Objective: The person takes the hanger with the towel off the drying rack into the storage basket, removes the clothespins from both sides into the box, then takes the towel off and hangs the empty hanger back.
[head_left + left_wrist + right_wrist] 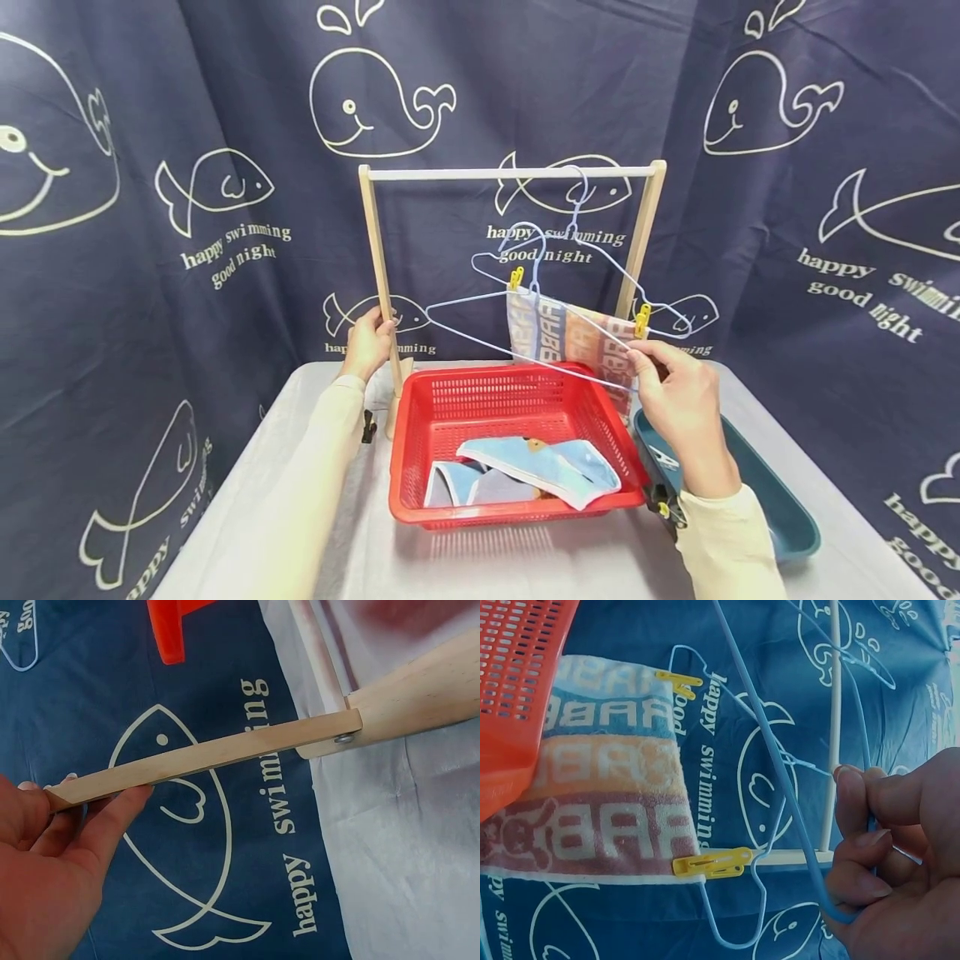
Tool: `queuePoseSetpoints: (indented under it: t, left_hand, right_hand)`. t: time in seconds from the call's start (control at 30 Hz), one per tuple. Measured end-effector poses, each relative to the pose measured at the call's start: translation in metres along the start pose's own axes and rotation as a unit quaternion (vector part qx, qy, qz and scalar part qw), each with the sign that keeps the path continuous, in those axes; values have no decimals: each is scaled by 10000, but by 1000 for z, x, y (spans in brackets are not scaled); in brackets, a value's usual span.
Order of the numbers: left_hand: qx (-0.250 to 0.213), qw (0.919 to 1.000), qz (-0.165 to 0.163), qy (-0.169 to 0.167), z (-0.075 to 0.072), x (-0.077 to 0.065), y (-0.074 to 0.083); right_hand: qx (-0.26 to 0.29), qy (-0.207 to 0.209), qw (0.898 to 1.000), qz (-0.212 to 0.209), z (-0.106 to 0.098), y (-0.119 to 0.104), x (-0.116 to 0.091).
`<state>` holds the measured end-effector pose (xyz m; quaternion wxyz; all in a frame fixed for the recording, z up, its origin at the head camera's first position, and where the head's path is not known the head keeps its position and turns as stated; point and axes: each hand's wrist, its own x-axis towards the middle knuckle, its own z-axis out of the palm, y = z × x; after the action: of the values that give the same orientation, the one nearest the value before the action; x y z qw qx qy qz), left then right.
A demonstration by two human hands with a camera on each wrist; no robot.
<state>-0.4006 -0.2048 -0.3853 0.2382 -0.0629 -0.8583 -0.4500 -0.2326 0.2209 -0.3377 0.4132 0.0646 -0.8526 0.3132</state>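
Two pale sleeves point(731, 546) come in nearest, over a tabletop point(465, 575) spread with smooth white cloth that reaches out below both sets of fingers. The left hand point(369, 342) holds a wooden post point(378, 250), its fingers wrapped round the wood; the post rises above them to a white rail point(450, 174), which runs off to their right. The right hand point(678, 392) holds a blue hanger point(535, 285) by one corner, fingers curled in on the wire, and the rest of it stretches leftward from them, its hook free of the rail.

Just behind the right fingers, a second hanger point(573, 229) hangs from the rail, with a striped towel point(577, 337) fixed to it by two yellow clips point(642, 321). Between the hands and lower than the fingers sits a red basket point(487, 383) with light-blue and greyish cloths point(540, 467) inside. Below the right fingers, partly covered by the arm, is a dark teal tray point(780, 500).

Beyond the fingers, and off to either side, navy curtains point(255, 83) wall in the space, softly creased and printed with white whales, fish and the words "happy swimming good night".
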Motion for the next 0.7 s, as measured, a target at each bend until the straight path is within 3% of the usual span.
queuePoseSetpoints:
  t: [0.33, 0.7]
  left_hand:
    - [66, 10000, -43, 38, 0, -3, 1]
    - [57, 10000, -21, 67, 2, -3, 3]
  right_hand:
    - [-41, 188, 9996, -227, -5, -20, 21]
    - [-3, 70, 9993, -377, -9, -46, 57]
